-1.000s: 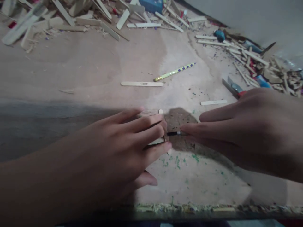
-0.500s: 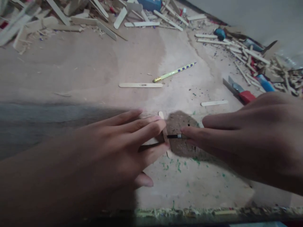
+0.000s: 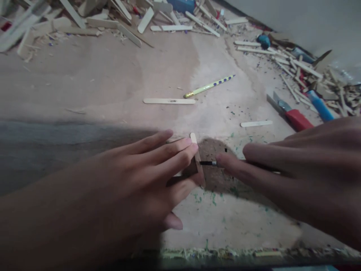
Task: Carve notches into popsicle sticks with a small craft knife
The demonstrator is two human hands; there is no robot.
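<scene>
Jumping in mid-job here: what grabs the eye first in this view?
Two hands meet at the near centre: the left hand lies flat, fingers pinning a wooden craft stick, while the right hand holds a thin black tool with its tip at that stick. Behind them lie a dotted yellow pencil and a red-handled cutter to the right, with heaps of stick scraps along the far edge.

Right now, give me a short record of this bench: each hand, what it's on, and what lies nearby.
Left hand: flat, fingers pressing down on a craft stick
Right hand: pinching a thin black-tipped tool, tip at the craft stick's edge
Surface: wooden board, dark patch under the tool
Beyond the hands: spotted pencil, long loose stick, short stick
Right side: red-handled knife, blue-handled tool
Far edge: stick scraps
</scene>
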